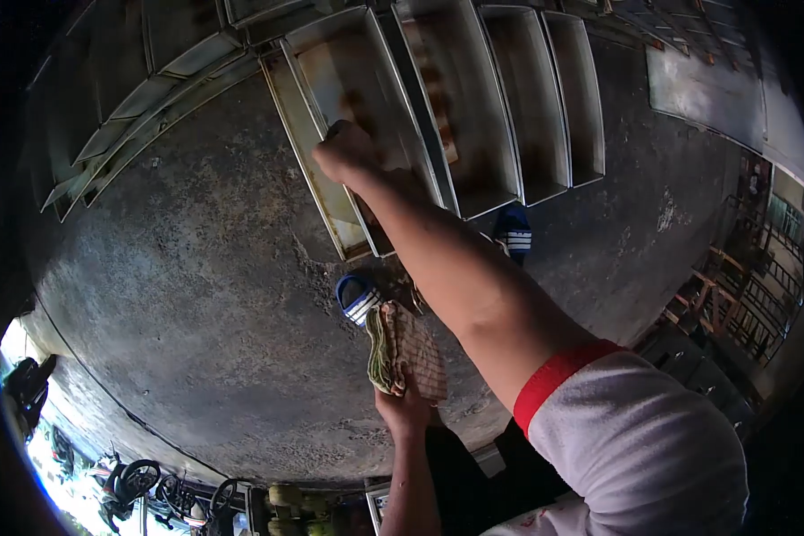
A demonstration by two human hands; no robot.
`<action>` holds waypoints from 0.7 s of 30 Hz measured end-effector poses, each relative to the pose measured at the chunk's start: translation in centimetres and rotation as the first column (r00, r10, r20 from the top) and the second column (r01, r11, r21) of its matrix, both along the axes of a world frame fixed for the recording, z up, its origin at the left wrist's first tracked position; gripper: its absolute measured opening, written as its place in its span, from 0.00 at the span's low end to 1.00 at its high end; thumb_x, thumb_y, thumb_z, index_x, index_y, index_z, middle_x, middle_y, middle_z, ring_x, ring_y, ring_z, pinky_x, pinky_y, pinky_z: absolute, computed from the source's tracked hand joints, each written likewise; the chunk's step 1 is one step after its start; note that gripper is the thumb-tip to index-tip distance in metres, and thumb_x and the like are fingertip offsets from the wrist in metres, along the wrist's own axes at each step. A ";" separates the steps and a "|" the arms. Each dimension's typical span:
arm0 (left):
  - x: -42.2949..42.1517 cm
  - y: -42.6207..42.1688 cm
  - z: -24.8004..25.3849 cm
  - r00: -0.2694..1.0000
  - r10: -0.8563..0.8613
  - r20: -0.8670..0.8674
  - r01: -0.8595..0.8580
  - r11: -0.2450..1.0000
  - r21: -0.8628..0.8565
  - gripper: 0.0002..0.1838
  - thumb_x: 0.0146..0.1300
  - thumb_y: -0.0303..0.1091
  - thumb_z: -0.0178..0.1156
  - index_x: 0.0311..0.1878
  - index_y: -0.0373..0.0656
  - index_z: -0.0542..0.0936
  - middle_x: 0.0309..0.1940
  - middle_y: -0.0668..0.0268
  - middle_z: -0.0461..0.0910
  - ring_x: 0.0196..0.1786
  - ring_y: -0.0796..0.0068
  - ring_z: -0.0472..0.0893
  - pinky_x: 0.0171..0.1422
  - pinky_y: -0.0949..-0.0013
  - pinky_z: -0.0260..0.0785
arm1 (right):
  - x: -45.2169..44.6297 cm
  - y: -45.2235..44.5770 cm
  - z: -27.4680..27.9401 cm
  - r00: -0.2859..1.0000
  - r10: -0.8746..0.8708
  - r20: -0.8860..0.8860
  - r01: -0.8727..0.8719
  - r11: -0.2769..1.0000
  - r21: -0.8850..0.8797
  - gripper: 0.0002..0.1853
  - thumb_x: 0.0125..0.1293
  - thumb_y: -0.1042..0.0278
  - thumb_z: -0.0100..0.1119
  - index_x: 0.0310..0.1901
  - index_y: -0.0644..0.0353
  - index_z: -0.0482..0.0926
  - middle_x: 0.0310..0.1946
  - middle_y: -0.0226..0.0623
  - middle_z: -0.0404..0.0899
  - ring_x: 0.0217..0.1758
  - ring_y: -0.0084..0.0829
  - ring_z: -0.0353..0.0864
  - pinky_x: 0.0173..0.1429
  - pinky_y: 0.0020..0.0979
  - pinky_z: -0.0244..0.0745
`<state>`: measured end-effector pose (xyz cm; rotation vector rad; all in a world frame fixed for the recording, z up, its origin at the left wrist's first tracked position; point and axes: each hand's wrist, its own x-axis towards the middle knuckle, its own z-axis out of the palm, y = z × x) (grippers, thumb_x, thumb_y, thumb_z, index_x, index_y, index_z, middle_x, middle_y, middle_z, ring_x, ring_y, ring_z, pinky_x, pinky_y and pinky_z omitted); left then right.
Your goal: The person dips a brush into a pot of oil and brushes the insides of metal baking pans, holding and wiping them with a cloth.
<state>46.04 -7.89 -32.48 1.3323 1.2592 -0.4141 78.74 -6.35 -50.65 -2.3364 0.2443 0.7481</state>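
At six o'clock the left hand [404, 413] grips a folded checked cloth [422, 353], held apart from the metalwork. Towards eleven, the right hand [345, 155] is curled at the side of a long metal tray [335, 71] (whether it pinches anything, I cannot tell). Brownish marks show there and in neighbouring trays [473, 98] towards one; work seems under way, nothing clearly finished.

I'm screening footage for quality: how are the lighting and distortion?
Head view: strong fisheye warping, corners black; head view: daylight blown out at lower left, near the parked, black-wheeled motorcycle; head view: whitish glare on the flat, pale panel at upper right; head view: long, open metal trays dim inside, and the bare right hand too shadowed to read its grip.
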 end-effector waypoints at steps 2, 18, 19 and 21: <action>-0.2 -0.1 -0.1 0.995 0.092 0.033 -0.090 0.995 -0.049 0.17 0.66 0.28 0.59 0.55 0.31 0.73 0.49 0.58 0.79 0.50 0.72 0.78 0.55 0.69 0.70 | 0.1 0.8 -0.9 0.980 -0.197 0.002 0.197 0.980 0.019 0.14 0.49 0.65 0.57 0.37 0.62 0.80 0.39 0.51 0.83 0.44 0.47 0.83 0.49 0.41 0.77; -0.1 -1.4 0.5 0.998 0.060 -0.024 -0.064 0.974 -0.217 0.22 0.63 0.20 0.57 0.60 0.32 0.68 0.56 0.59 0.75 0.58 0.68 0.75 0.62 0.65 0.68 | -7.7 -0.2 9.1 0.932 -0.209 0.295 0.110 0.941 0.321 0.38 0.52 0.58 0.71 0.61 0.65 0.65 0.57 0.51 0.68 0.62 0.45 0.67 0.65 0.45 0.65; -1.7 -1.7 -0.7 0.996 -0.057 0.064 0.064 0.992 -0.111 0.21 0.63 0.20 0.57 0.59 0.31 0.68 0.56 0.58 0.75 0.58 0.68 0.75 0.62 0.66 0.68 | -6.8 -1.3 7.7 0.950 -0.260 0.174 0.217 0.949 0.231 0.38 0.49 0.58 0.72 0.59 0.66 0.66 0.55 0.52 0.69 0.58 0.46 0.70 0.61 0.43 0.69; -2.5 -1.9 -1.3 0.993 -0.110 0.049 0.115 0.987 -0.112 0.21 0.63 0.19 0.57 0.60 0.32 0.68 0.57 0.58 0.75 0.58 0.69 0.75 0.62 0.66 0.68 | -5.8 -2.3 4.2 0.949 -0.298 -0.100 0.310 0.939 0.147 0.33 0.47 0.59 0.69 0.55 0.65 0.71 0.47 0.53 0.76 0.50 0.47 0.78 0.53 0.42 0.74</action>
